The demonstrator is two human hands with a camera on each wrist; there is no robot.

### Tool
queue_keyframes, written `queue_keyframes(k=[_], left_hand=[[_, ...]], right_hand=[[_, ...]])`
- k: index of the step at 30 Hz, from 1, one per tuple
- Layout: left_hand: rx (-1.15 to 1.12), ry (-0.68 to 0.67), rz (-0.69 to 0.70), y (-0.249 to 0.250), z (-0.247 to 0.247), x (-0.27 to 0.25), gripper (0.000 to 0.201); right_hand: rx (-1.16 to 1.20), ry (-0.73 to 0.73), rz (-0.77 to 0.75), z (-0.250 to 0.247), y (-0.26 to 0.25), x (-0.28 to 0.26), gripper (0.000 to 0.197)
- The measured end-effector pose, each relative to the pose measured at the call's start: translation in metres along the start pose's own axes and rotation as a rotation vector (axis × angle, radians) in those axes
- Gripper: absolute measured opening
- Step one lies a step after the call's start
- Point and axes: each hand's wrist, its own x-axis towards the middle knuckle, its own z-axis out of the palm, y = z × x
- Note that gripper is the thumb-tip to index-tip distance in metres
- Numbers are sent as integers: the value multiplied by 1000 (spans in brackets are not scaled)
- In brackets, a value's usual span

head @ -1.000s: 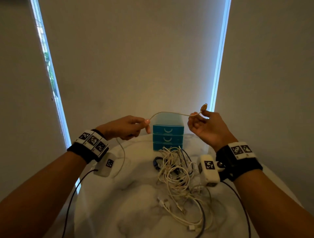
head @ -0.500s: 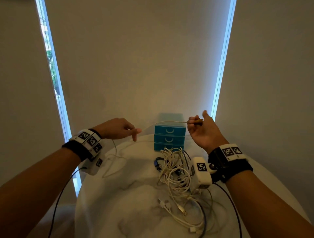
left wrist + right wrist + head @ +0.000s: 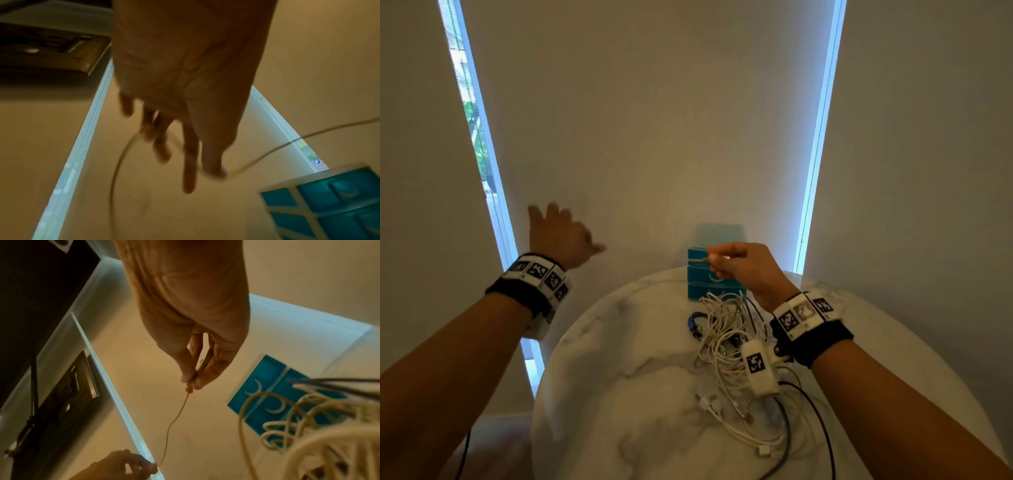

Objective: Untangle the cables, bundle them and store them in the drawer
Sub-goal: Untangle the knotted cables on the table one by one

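A thin beige cable (image 3: 174, 418) runs taut between my hands. My right hand (image 3: 710, 262) pinches its plug end between thumb and fingers (image 3: 191, 381), just in front of the blue drawer unit (image 3: 700, 291). My left hand (image 3: 561, 233) is raised far to the left, off the table, and blurred. In the left wrist view the cable (image 3: 267, 154) passes between thumb and index finger (image 3: 203, 173), then loops down. A tangled pile of white and dark cables (image 3: 722, 335) lies on the marble table (image 3: 619, 377) under my right wrist. All the drawers are closed.
The round table stands against a pale wall with bright window slits on both sides. The drawer unit (image 3: 329, 203) sits at the table's far edge. Loose plug ends (image 3: 743, 411) trail toward the near edge. Bare marble lies left of the pile.
My left hand has swung left and upward, away from the right hand, drawing the thin cable out. My right hand has dropped lower, in front of the drawer unit, still pinching the plug.
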Motion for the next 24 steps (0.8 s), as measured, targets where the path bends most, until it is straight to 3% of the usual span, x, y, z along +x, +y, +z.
queue_keyframes(k=[2,5,8,10,12,15,17,21,22,24], left_hand=[[-125,-221,35,17,18,-5,68],[-679,-204,288,66,2,-21,92],[-1184,-342,443,121,-36,-40,78],[-1312,-478,491,147,-55,-50,73],[-1333,-520,451,162,-57,-54,71],[-1295,-403,364,165,-50,-52,59],[-1298,-326,295,166,-37,-46,49],[-1499,-282,179,170,-22,-41,50],[-1562,-293,173,175,-24,-44,51],[-1670,-335,158,189,-28,-49,55]], right_hand=[[-104,8,-12,-5,4,0,16],[-196,-22,-6,-4,12,3,15],[-174,-28,-28,4,12,4,24],[-161,2,-59,2,8,1,31],[-178,39,-69,-9,6,0,36],[-181,-25,3,-32,5,-6,42],[-381,-168,67,-49,0,-15,45],[-949,-652,127,-68,3,-29,45],[-983,-704,129,-70,9,-32,41],[-885,-614,75,-74,20,-34,32]])
